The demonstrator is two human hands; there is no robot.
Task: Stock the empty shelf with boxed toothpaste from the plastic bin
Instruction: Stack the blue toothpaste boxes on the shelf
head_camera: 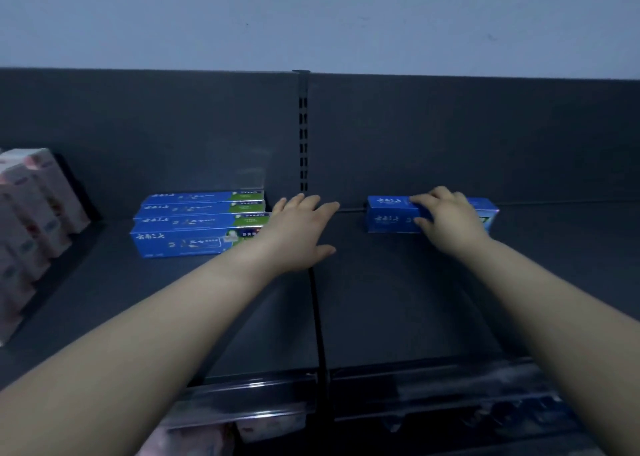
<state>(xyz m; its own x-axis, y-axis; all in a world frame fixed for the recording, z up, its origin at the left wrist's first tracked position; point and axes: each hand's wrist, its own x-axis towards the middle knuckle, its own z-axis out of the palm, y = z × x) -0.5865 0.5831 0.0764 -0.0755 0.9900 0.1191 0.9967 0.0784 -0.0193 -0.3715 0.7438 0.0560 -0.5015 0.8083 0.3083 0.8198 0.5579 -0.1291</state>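
A dark grey shelf (381, 300) runs across the view. Several blue toothpaste boxes (194, 223) lie side by side on its left half, lengthwise. My left hand (298, 234) is flat with fingers spread, just right of those boxes and touching the end of the nearest one. Further right, one blue toothpaste box (391, 216) lies against the back panel. My right hand (446, 218) grips it from above, fingers over its top edge and thumb on its front face. The plastic bin is out of view.
Pink and white boxes (31, 220) stand in rows at the far left of the shelf. A slotted upright post (303, 133) divides the back panel. A clear price rail (346, 396) lines the front edge, with a lower shelf below.
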